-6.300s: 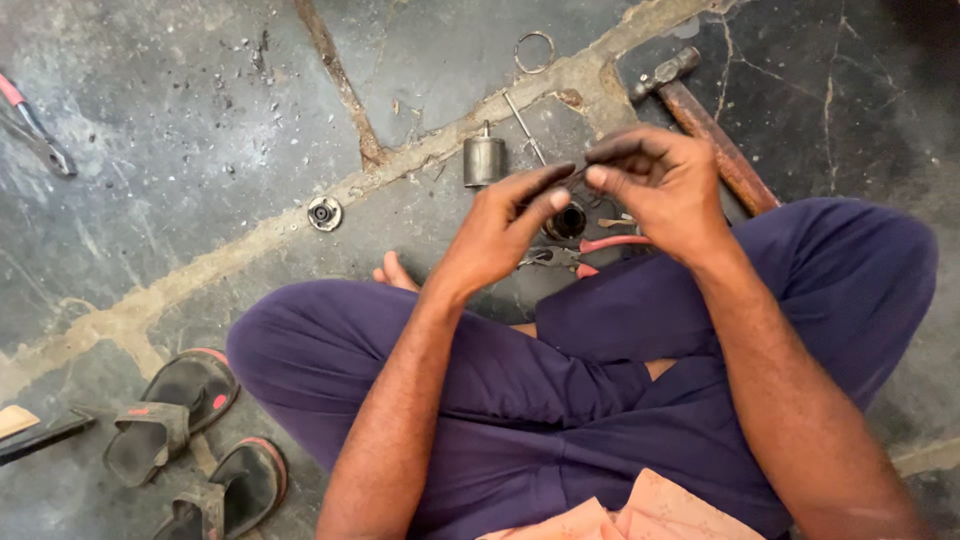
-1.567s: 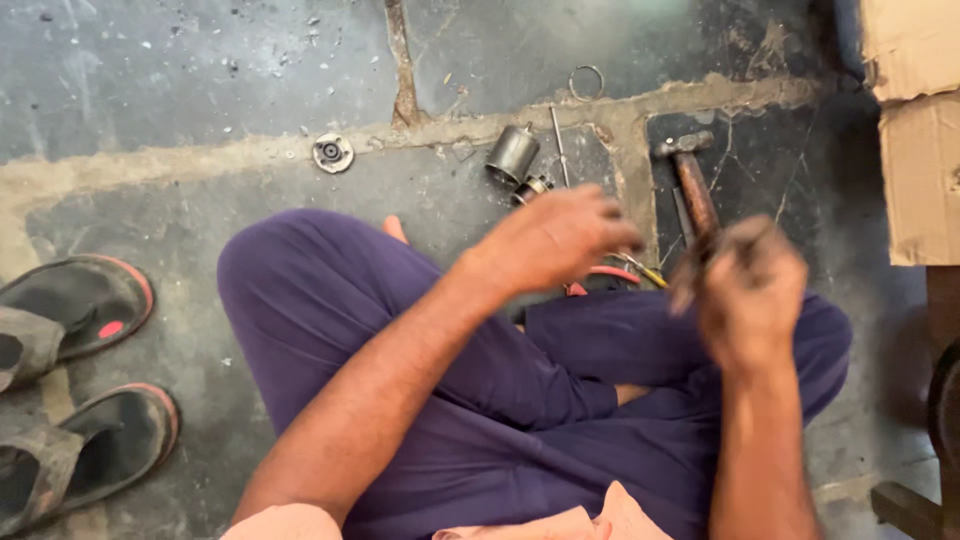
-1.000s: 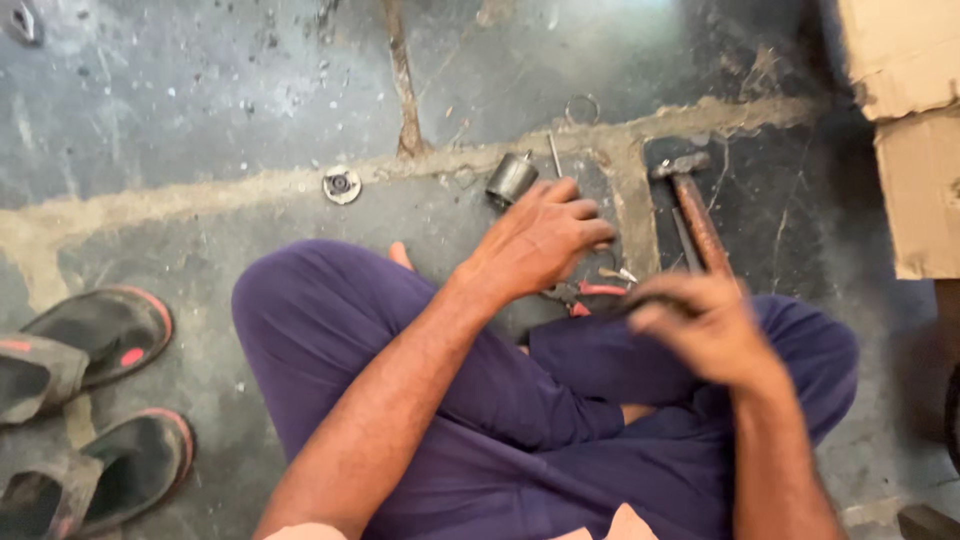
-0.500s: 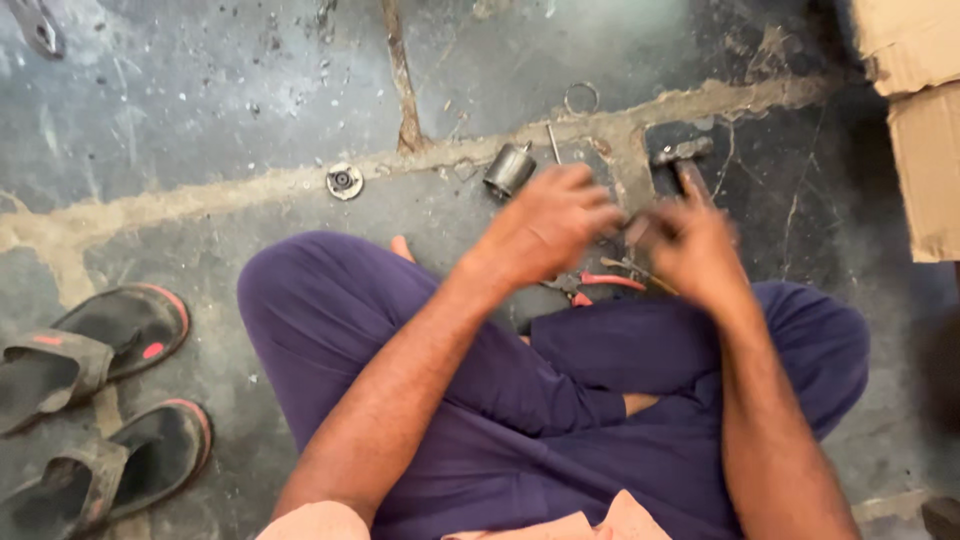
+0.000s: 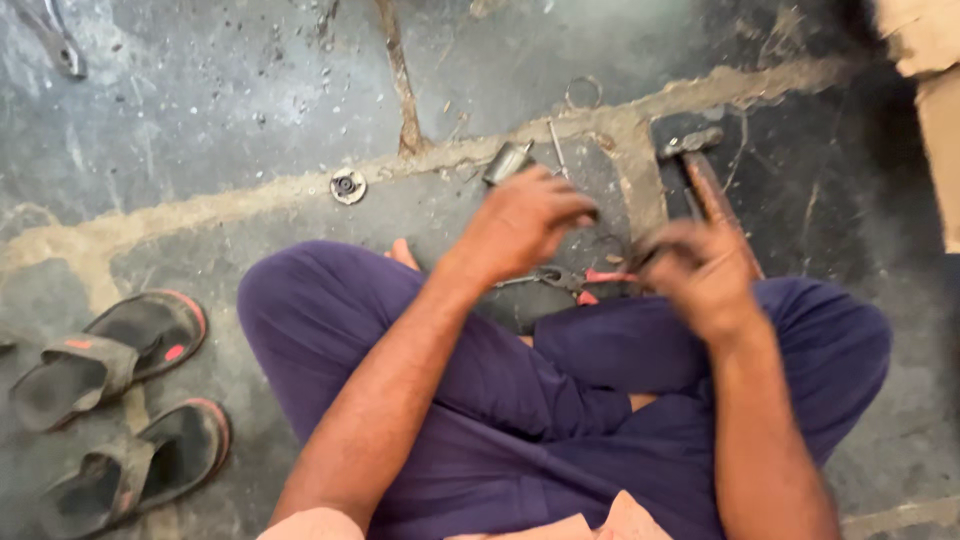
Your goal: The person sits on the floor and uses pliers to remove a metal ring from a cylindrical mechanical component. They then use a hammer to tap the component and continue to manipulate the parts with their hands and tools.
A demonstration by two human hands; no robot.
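Observation:
I sit cross-legged on a stone floor in purple trousers. My left hand (image 5: 525,222) rests palm down on the floor ahead of my knees, fingers curled over something hidden beneath them. My right hand (image 5: 700,268) is blurred by motion just to its right, fingers closed around a small dark object (image 5: 643,254) that sticks out toward the left hand. Red-handled pliers (image 5: 598,279) lie on the floor between the two hands. A small metal cylinder (image 5: 505,160) lies just beyond the left hand.
A hammer (image 5: 700,175) lies on the floor beyond my right hand. A round metal disc (image 5: 348,186) sits to the left, a wire ring (image 5: 582,92) farther off. Two sandals (image 5: 120,400) lie at lower left, a cardboard box (image 5: 930,60) at upper right.
My right hand swung away from the floor and came back down close to the left hand. The left hand has stayed on the same spot of floor.

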